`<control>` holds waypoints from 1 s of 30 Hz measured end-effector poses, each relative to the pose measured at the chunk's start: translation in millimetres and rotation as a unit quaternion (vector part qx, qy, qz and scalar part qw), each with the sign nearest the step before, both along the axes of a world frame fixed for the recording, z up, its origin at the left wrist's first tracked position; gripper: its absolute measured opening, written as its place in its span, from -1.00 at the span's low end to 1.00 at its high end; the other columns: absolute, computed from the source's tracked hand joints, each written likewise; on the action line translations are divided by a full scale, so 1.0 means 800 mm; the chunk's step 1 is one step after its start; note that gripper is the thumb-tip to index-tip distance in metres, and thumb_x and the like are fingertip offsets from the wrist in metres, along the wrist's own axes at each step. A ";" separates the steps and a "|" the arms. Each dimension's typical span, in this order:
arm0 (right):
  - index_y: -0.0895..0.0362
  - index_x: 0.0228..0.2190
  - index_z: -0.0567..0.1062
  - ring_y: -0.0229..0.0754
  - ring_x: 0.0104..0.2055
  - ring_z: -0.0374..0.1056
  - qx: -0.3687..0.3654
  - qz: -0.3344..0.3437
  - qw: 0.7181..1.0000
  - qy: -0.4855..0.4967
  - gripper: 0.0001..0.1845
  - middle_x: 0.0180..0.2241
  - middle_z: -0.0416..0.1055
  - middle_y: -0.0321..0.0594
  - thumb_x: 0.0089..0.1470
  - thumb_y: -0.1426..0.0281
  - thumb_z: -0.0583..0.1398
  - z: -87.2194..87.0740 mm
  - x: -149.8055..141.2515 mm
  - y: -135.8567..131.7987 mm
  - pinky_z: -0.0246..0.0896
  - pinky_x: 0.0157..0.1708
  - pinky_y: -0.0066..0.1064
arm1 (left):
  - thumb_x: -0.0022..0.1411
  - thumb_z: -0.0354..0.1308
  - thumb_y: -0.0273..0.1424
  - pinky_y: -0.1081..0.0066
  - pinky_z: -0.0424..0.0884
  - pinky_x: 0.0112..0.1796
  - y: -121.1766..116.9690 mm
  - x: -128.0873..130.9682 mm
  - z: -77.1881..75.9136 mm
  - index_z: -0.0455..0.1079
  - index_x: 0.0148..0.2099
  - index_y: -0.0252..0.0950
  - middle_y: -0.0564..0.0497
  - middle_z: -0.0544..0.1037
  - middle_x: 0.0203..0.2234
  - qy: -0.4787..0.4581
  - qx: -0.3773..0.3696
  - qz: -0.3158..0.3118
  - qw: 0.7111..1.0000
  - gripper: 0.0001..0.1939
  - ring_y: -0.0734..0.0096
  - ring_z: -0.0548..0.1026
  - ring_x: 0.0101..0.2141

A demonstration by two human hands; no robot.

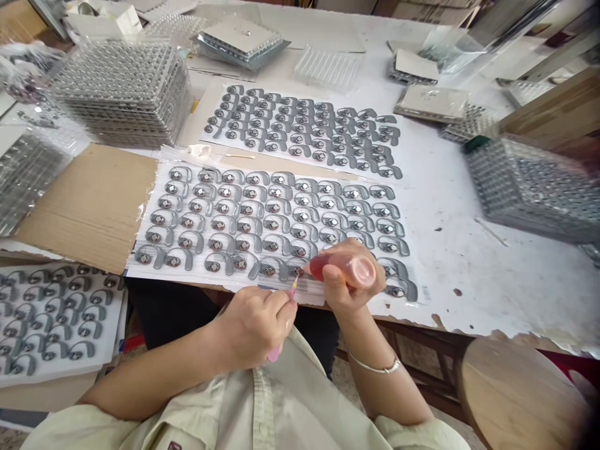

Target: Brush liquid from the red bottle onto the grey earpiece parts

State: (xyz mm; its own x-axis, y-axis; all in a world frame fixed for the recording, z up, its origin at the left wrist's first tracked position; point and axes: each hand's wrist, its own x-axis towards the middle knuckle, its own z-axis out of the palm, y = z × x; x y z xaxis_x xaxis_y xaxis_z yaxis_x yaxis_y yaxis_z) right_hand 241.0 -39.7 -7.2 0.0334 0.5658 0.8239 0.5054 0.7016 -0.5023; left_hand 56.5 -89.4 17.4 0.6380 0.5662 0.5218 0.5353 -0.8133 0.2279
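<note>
A white sheet (194,275) covered in rows of grey hook-shaped pieces, each with a round metal fitting, lies before me on the table edge. My left hand (255,325) is closed around a slim pink stick-like tool (294,289) with a yellow section near its tip. That tip is at a hook-shaped piece (297,271) in the front row. From the right, my right hand (354,292) grips a pinkish-red squeeze bottle (344,265), tilted, its base towards me. The bottle's narrow end points at the same piece; whether it touches is too small to tell.
Behind lies a second sheet of grey pieces (304,128). Stacked clear trays (117,94) stand at left, more trays (529,187) at right. Brown cardboard (94,200) adjoins the sheet. More pieces (51,312) lie lower left. A round wooden stool (515,394) is lower right.
</note>
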 end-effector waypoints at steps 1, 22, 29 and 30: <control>0.07 -0.46 0.40 -0.22 -0.56 0.26 0.002 -0.006 1.000 -0.003 -0.86 -0.57 0.38 -0.28 0.08 0.29 0.20 -0.001 0.000 0.000 0.18 -0.56 -0.31 | 0.23 -0.04 -0.58 0.38 0.32 -0.62 0.000 0.000 -0.001 0.37 -0.33 -0.41 -0.03 0.46 -0.54 0.001 -0.002 0.002 1.000 -0.83 0.42 0.41 -0.61; 0.12 -0.30 0.45 -0.13 -0.50 0.33 -0.006 -0.040 0.998 0.042 -0.76 -0.51 0.43 -0.19 0.04 0.22 0.23 -0.019 0.011 -0.016 0.20 -0.51 -0.26 | 0.20 -0.05 -0.59 0.38 0.36 -0.59 0.001 -0.003 -0.002 0.37 -0.27 -0.40 -0.05 0.50 -0.49 -0.015 -0.031 -0.010 0.999 -0.83 0.38 0.48 -0.55; 0.16 -0.34 0.42 -0.21 -0.50 0.31 0.026 -0.039 0.999 0.003 -0.78 -0.48 0.42 -0.21 0.08 0.24 0.21 -0.011 0.005 -0.013 0.19 -0.52 -0.33 | 0.20 -0.04 -0.58 0.39 0.32 -0.60 0.000 -0.003 -0.004 0.36 -0.31 -0.38 -0.03 0.48 -0.51 -0.012 -0.028 -0.007 0.999 -0.84 0.40 0.44 -0.57; 0.16 -0.34 0.41 -0.21 -0.49 0.31 0.030 -0.042 0.999 -0.003 -0.78 -0.47 0.43 -0.21 0.09 0.24 0.21 -0.010 0.005 -0.013 0.19 -0.52 -0.33 | 0.19 -0.04 -0.59 0.39 0.31 -0.60 0.000 -0.003 -0.004 0.36 -0.32 -0.38 -0.03 0.48 -0.51 -0.013 -0.028 -0.006 0.999 -0.85 0.40 0.44 -0.58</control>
State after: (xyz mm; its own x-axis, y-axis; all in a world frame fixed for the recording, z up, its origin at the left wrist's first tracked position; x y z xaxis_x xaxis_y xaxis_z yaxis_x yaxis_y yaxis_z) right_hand 244.7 -50.0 -15.5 0.0735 0.5112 0.8563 0.5659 0.6856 -0.4579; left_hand 53.8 -89.3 14.4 0.6323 0.5875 0.5050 0.5188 -0.8052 0.2872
